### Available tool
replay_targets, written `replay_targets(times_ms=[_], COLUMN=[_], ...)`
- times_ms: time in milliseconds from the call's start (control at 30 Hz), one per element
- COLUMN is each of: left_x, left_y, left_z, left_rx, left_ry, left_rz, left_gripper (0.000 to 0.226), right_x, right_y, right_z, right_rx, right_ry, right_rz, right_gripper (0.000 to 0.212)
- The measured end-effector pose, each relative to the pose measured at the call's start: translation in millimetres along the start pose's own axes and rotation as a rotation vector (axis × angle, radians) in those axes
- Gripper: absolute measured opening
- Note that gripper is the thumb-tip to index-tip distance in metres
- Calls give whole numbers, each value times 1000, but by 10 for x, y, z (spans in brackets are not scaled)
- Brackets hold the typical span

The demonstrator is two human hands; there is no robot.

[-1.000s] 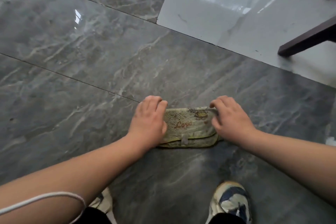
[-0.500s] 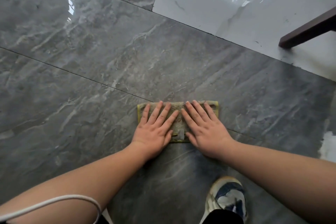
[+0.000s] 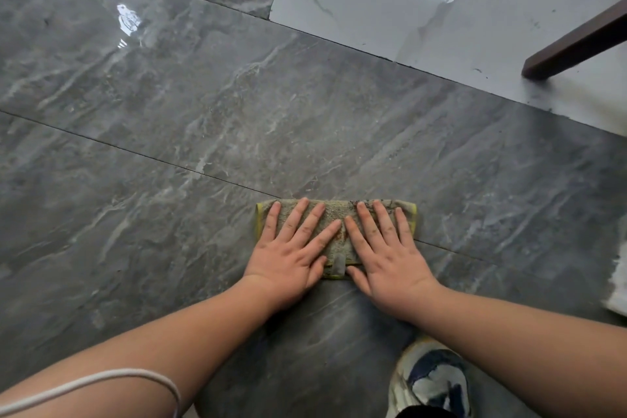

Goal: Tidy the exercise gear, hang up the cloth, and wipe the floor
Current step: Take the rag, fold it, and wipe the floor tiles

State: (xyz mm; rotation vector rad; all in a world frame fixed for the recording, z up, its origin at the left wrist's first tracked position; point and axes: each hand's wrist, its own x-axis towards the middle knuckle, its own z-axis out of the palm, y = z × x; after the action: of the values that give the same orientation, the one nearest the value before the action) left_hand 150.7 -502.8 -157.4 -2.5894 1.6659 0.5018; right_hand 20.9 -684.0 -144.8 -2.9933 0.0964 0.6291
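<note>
While the person crouches, the left hand point(image 3: 291, 253) and right hand point(image 3: 383, 253) lie side by side, fingers straight and spread, pressing the folded cloth point(image 3: 334, 217) flat on the near grey floor point(image 3: 203, 112), probably to spread weight for wiping.

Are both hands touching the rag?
Touching. The head view shows the left hand and right hand lying flat, fingers spread, on the rag.
</note>
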Motion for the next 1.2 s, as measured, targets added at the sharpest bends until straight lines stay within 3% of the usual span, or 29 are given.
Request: replay_targets(times_ms=[200, 833, 1200], left_x=[298, 2835, 3424], left_y=[-67, -605, -865], left_z=[-103, -856, -1102], left_rx=[-23, 91, 70], left_ry=[39, 86, 48], left_rz=[22, 138, 177], left_gripper=[66, 65, 62], right_x=[128, 1437, 1888], right_y=[281, 1899, 2168], right_z=[-37, -676, -878], right_rx=[6, 73, 154], right_ry=[26, 102, 89], right_rz=[-1, 315, 418], right_gripper=[84, 80, 83])
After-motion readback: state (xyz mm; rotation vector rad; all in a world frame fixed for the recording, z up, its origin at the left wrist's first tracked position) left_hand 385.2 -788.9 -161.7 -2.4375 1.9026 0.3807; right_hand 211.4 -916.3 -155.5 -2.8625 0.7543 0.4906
